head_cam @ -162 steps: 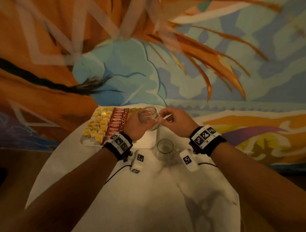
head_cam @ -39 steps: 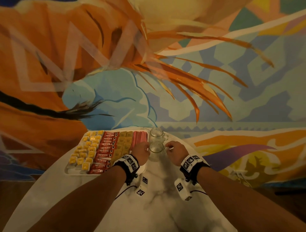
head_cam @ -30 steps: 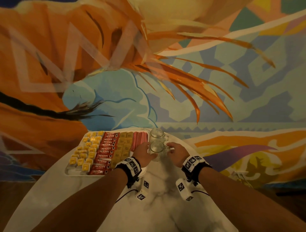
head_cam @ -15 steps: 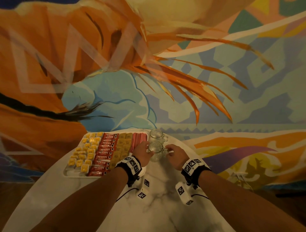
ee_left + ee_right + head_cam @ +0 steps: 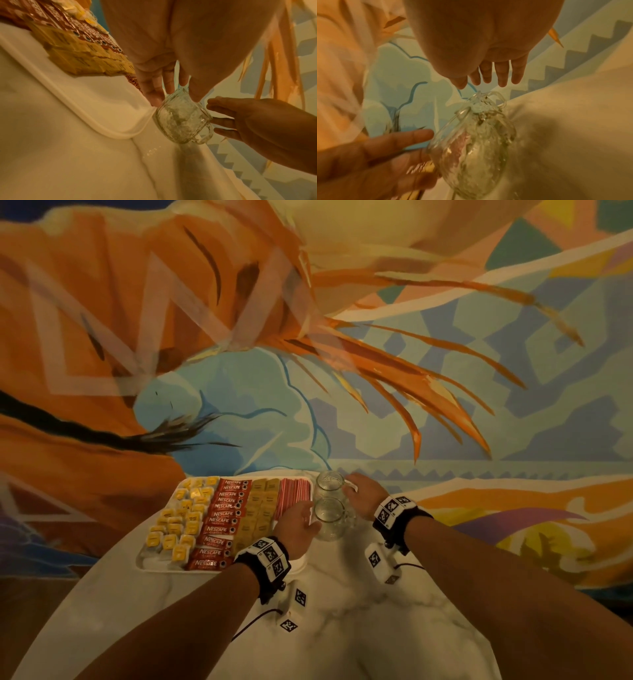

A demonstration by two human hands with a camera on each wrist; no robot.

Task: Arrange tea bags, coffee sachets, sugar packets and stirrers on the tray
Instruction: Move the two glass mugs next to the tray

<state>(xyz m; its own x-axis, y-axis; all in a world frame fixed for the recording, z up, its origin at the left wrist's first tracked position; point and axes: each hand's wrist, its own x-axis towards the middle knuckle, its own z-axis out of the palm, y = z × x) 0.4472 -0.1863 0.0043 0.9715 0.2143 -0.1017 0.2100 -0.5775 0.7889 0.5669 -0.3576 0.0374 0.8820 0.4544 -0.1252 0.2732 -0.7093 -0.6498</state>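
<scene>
A white tray [image 5: 164,568] holds rows of yellow tea bags [image 5: 181,518], red coffee sachets [image 5: 222,522], tan sugar packets [image 5: 258,508] and red stirrers [image 5: 294,491]. Two empty glass mugs stand just right of it, the near mug [image 5: 330,520] in front of the far mug [image 5: 329,482]. My left hand [image 5: 298,525] lies against the near mug's left side with straight fingers [image 5: 154,86]. My right hand [image 5: 363,494] hovers by the far mug's handle [image 5: 496,97], its fingers [image 5: 496,75] straight and holding nothing.
The tray and mugs sit at the far edge of a round white marble table [image 5: 342,628]. A painted mural wall [image 5: 308,371] rises directly behind it. Bare tabletop lies between my forearms, nearer to me.
My right hand has left the near mug's handle and moved forward to the far mug. My left hand's grip on the near mug has loosened to straight fingers.
</scene>
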